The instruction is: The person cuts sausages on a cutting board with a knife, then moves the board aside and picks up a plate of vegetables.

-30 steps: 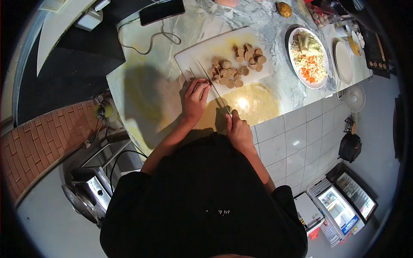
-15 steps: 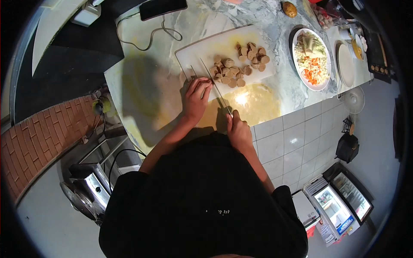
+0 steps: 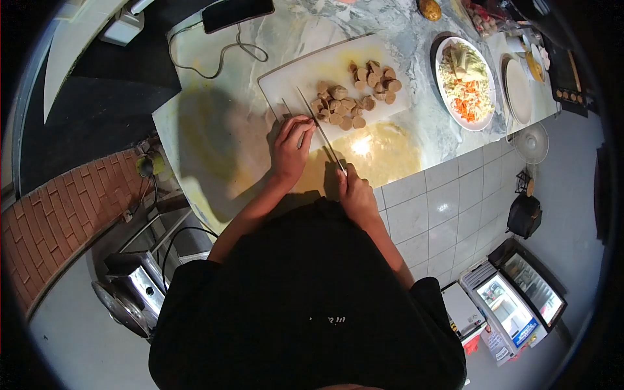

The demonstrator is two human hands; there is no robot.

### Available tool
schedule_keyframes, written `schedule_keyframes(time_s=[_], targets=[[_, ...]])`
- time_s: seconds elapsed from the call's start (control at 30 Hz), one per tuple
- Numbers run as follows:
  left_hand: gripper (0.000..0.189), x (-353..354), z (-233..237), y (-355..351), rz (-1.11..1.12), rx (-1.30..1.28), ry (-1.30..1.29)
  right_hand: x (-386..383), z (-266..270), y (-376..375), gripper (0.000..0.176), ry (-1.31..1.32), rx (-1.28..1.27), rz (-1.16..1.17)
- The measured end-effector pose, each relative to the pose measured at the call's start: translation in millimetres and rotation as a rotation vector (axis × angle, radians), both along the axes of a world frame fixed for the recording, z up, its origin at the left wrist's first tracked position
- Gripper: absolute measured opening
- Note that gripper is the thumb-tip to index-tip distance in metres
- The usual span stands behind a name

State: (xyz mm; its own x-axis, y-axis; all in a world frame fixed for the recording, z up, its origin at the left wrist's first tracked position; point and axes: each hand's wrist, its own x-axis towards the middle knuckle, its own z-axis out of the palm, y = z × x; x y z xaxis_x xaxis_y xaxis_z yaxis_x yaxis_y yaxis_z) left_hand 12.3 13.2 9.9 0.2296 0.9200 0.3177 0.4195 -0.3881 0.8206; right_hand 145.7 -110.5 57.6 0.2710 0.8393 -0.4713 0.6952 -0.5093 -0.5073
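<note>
Right hand (image 3: 354,188) clenched on knife (image 3: 318,127); left hand (image 3: 289,149) curled just beside the blade on cutting board (image 3: 292,75), can't tell what it pins, so a blade slip likely nicks fingertips.

Brown slices (image 3: 344,104), white board (image 3: 292,75)

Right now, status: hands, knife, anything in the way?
Right hand shut on knife, blade across cutting board. Left hand fingers curled beside blade, what they pin hidden. Sliced pieces piled right of blade.
</note>
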Motion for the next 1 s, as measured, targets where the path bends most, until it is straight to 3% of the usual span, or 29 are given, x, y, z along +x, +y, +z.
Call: schedule_keyframes(time_s=[0.6,1.0], targets=[[0.010,0,2,2,0.006,0.091,0.027,1,-4,5,0.033,-0.038,-0.046,0.014],[0.015,3,-5,2,0.057,0.087,0.023,5,4,-10,0.034,-0.217,0.063,0.048]])
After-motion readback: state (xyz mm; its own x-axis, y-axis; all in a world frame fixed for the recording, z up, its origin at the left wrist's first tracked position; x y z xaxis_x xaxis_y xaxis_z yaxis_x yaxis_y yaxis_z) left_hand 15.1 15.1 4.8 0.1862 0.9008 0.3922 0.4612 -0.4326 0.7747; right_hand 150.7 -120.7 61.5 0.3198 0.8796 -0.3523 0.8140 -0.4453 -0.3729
